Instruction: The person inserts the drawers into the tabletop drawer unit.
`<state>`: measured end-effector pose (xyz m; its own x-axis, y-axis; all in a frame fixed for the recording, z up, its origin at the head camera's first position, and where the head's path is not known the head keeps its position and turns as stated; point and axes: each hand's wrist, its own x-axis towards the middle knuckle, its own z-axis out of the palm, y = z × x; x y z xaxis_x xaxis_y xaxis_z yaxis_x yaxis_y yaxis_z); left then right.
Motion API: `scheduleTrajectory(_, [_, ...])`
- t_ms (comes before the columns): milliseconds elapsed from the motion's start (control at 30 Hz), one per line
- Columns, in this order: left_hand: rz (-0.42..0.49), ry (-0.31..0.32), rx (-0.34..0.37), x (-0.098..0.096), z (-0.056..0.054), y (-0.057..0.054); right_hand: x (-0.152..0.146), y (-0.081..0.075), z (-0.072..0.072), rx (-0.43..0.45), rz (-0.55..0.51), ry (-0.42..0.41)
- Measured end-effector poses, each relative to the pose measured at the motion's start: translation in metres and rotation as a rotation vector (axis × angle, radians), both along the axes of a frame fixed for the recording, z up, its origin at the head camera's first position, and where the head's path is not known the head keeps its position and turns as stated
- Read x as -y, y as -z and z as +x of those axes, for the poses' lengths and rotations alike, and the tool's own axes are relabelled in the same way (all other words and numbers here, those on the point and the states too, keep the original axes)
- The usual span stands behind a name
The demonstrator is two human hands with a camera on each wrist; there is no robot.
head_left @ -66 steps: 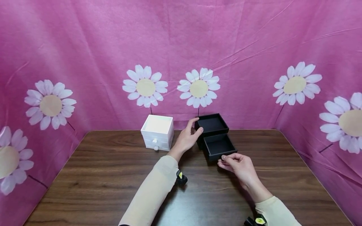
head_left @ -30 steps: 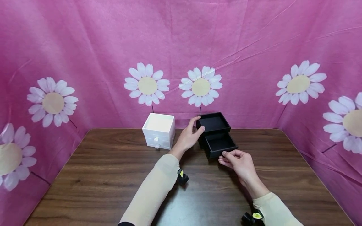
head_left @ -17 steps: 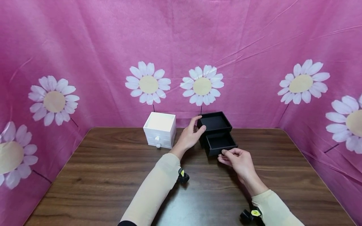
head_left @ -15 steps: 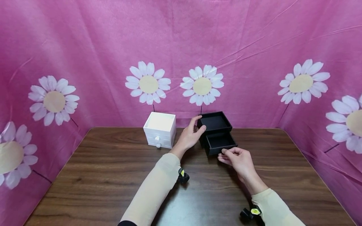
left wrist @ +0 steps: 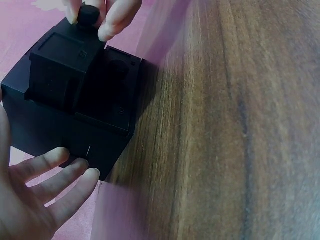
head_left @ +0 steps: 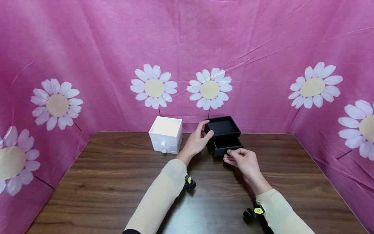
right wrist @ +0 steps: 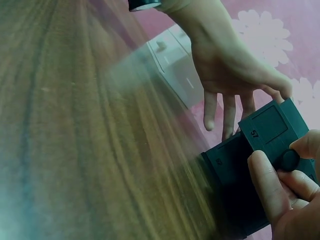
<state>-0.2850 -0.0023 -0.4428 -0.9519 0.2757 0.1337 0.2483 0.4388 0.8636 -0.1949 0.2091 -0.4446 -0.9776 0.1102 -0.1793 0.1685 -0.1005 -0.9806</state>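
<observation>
A small black drawer box (head_left: 222,126) with an open tray top stands at the back of the table. Its upper drawer (head_left: 220,150) sticks partly out, and no contents show in it. My right hand (head_left: 245,162) pinches the round black knob (right wrist: 289,160) on that drawer's front between thumb and fingers. My left hand (head_left: 194,143) rests against the box's left side, its fingers fairly straight on the wall in the left wrist view and the index finger at the top back corner. The lower drawer (left wrist: 117,75) sits in flush beneath.
A white drawer box (head_left: 165,135) with two knobs stands left of the black one, close to the left hand. Both stand on a brown wooden table (head_left: 117,182). Behind it hangs a pink cloth (head_left: 248,42) with white flowers.
The black drawer has slid back into its box, from well out to partly out, and my right hand has moved away from me with its knob. The left hand stays at the box's side.
</observation>
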Motion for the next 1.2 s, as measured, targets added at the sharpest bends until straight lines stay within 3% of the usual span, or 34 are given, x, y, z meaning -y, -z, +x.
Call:
scheduleTrajectory(667, [-0.010, -0.014, 0.006, -0.001, 0.000, -0.001, 0.007, -0.001, -0.021, 0.001, -0.064, 0.034])
scheduleTrajectory(1200, [-0.018, -0.017, -0.001, -0.001, 0.000, -0.002, 0.013, 0.002, -0.033, -0.001, -0.058, 0.056])
